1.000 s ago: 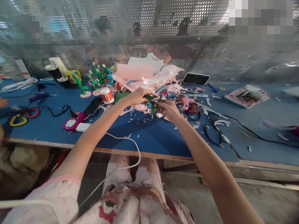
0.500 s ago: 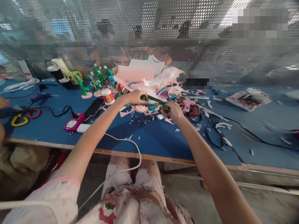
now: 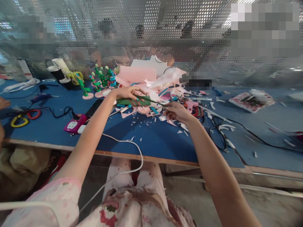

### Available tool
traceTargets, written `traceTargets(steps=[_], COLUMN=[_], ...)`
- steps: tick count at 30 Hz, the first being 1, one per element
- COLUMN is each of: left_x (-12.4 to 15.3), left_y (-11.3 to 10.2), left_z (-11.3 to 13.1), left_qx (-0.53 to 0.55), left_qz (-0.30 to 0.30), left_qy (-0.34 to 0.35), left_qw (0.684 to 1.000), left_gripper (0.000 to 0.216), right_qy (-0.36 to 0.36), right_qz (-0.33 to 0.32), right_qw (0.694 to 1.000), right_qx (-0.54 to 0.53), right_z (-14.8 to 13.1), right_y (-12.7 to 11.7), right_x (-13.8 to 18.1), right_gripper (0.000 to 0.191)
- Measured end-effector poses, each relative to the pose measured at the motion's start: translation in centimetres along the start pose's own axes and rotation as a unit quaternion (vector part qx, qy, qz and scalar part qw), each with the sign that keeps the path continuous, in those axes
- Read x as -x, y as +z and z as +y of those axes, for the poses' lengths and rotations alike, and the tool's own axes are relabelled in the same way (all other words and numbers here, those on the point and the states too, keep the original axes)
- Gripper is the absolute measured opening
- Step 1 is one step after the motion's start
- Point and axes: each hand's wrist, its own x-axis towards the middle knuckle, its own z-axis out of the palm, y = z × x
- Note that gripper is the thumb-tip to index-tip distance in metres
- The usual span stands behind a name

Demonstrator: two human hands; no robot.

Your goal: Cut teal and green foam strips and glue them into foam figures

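My left hand (image 3: 130, 94) is bent over a green paper piece (image 3: 122, 101), its fingers closed on it. A wide flat part of the paper shows under the palm and fingers. From there a narrow dark green strip (image 3: 158, 102) runs right to my right hand (image 3: 176, 111), whose fingertips are pinched at its end. Whether the wide piece and the strip are one cannot be told. Below the hands lie a round pink disc (image 3: 144, 109) and paper scraps (image 3: 129, 113). A pink glue gun (image 3: 191, 105) rests just right of my right hand.
Paper plant models (image 3: 101, 78) stand at the back left, near yellow-handled scissors (image 3: 75, 78). A purple power socket (image 3: 74, 124) with a white cable (image 3: 132, 142) lies front left. Pink and white sheets (image 3: 137, 74) are heaped behind. A co-worker's hand (image 3: 4, 103) shows at the far left.
My left hand has shifted left and turned palm down, and a wider green paper piece now shows under it. The right hand has moved slightly right; the strip between them looks thinner.
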Motion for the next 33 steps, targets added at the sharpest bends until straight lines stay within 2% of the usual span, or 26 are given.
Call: traceTargets(steps=[2,6,8,10,12,15,18,24,29,31,33], left_x=[0.5,0.8,0.8,0.8,0.8,0.8,1.2,1.9,1.3,1.2,1.0], left_y=[-0.5,-1.0,-1.1,-1.3,-1.5,-1.8,-2.1,-2.9,-3.7,-3.9,-3.9], left_z=[0.1,-0.6,-1.1,-1.6,-1.8,-1.8,-1.4,-1.8,-2.6,-2.5,-1.9], left_qx=[0.010,0.000,-0.021,-0.012,0.025,0.084,0.132,0.082,0.074,0.070,0.073], left_qz=[0.005,0.009,0.002,-0.009,0.003,0.117,0.232,0.339,0.481,0.507,0.510], left_qy=[-0.006,-0.049,-0.076,-0.082,-0.081,-0.082,-0.083,-0.072,-0.031,-0.012,0.015], left_qw=[1.000,0.999,0.997,0.996,0.996,0.986,0.960,0.934,0.873,0.859,0.857], left_gripper=[0.034,0.024,0.018,0.016,0.019,0.025,0.024,0.027,0.029,0.028,0.027], right_qy=[0.001,-0.052,-0.074,-0.093,-0.112,-0.126,-0.140,-0.217,-0.199,-0.193,-0.202], right_qz=[-0.016,-0.062,-0.059,-0.027,0.011,0.048,0.061,0.041,-0.009,0.000,0.029], right_qw=[1.000,0.995,0.993,0.992,0.989,0.986,0.983,0.974,0.978,0.978,0.976], right_qx=[-0.014,-0.056,-0.066,-0.078,-0.091,-0.099,-0.105,-0.045,0.057,0.073,0.081], right_z=[-0.2,-0.9,-1.3,-1.5,-1.5,-1.1,-0.5,0.4,1.3,1.7,2.1], right_y=[-0.4,-0.8,-0.8,-0.9,-1.0,-1.1,-1.0,-0.2,0.2,0.4,0.5], right_x=[0.2,1.0,1.4,1.4,1.2,0.6,0.0,-0.2,-0.7,-1.0,-1.3], right_gripper=[0.026,0.040,0.035,0.022,0.010,0.004,0.007,0.020,0.027,0.027,0.025])
